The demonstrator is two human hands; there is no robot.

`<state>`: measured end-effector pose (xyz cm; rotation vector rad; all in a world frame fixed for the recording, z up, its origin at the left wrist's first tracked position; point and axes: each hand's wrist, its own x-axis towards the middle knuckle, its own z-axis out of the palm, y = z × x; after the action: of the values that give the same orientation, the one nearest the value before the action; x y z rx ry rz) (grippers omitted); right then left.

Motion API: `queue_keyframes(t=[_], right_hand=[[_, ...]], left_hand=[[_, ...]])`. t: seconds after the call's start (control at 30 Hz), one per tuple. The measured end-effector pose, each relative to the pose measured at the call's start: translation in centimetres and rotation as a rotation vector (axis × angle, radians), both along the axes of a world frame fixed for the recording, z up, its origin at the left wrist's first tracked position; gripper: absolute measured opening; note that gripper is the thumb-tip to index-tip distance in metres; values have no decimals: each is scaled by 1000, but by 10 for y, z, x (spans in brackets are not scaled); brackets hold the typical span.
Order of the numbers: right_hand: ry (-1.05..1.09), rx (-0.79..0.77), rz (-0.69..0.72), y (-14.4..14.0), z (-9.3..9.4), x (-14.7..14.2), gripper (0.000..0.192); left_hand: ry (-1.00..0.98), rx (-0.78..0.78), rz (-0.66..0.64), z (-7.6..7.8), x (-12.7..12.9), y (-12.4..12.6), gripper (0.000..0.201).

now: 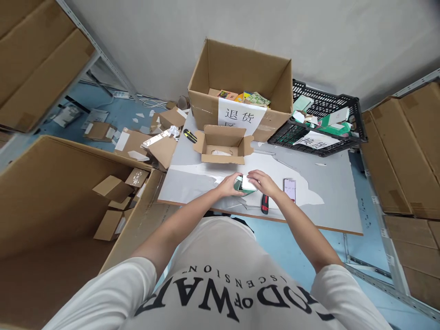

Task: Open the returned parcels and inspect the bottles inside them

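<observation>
My left hand [228,185] and my right hand [261,181] meet over a small green and white box [246,184] near the front edge of the grey table [330,183]. Both hands grip this box, the left from its left side, the right from above and the right. Just behind it stands a small open cardboard box [222,145] with its flaps spread. A red and black utility knife [264,204] lies right under my right wrist, and a phone [289,189] lies to the right of that hand.
A large open carton [240,87] with a white label stands at the table's back, with several small packages inside. A black plastic crate [319,121] sits to its right. A big carton [62,201] with small boxes stands on the left. Stacked cartons fill the right shelf [405,156].
</observation>
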<state>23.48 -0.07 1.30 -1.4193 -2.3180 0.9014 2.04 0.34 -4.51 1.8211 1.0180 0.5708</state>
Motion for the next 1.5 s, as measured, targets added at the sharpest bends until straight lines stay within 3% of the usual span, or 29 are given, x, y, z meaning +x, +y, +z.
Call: queue_keyframes(t=[0.1,0.17,0.27,0.37,0.47,0.53,0.6,0.67,0.73,0.8,0.9,1.0,1.07,1.2,1.4,1.5], right_hand=[[-48,31,113,-11,6,15,58],[-17,12,107,-14,9,23,57],[127,-87,-86,-7,4,26,40],[277,-229,-391,8,-15,17,44],[282,-313,-629,16,-38,3,53],[245,-240,-700,14,-45,-2,53],[205,-35,-730,3,-41,-4,50],[133,198,-723,-13,-26,-5,42],[22,312,-631,-31,-8,-9,30],[-115,283,-490,-47,9,-18,22],[-285,224,-445,-62,25,-34,24],[-301,184,-480,-68,27,-44,30],[-198,149,-473,-71,24,-44,33],[-5,126,-342,-72,15,-40,42],[-471,123,-317,-57,19,-51,31],[-601,97,-354,-49,26,-57,37]], left_hand=[[23,-10,-7,2,-2,2,81],[33,-14,-32,3,-2,1,81],[16,-30,-66,5,-2,-3,92],[1,-72,-49,6,-2,-10,116],[-11,-112,3,5,-3,-15,130],[-27,-124,32,3,-3,-17,134],[-46,-124,51,1,-4,-18,136],[-63,-119,68,-2,-4,-19,137],[-77,-116,79,-6,-4,-19,137],[-82,-116,104,-10,-4,-20,136],[-88,-120,171,-14,-3,-20,137],[-91,-115,196,-16,-2,-21,136],[-89,-109,201,-16,-1,-21,136],[-93,-125,183,-18,3,-24,137],[-116,-127,177,-19,11,-31,133],[-111,-126,192,-18,13,-30,125]])
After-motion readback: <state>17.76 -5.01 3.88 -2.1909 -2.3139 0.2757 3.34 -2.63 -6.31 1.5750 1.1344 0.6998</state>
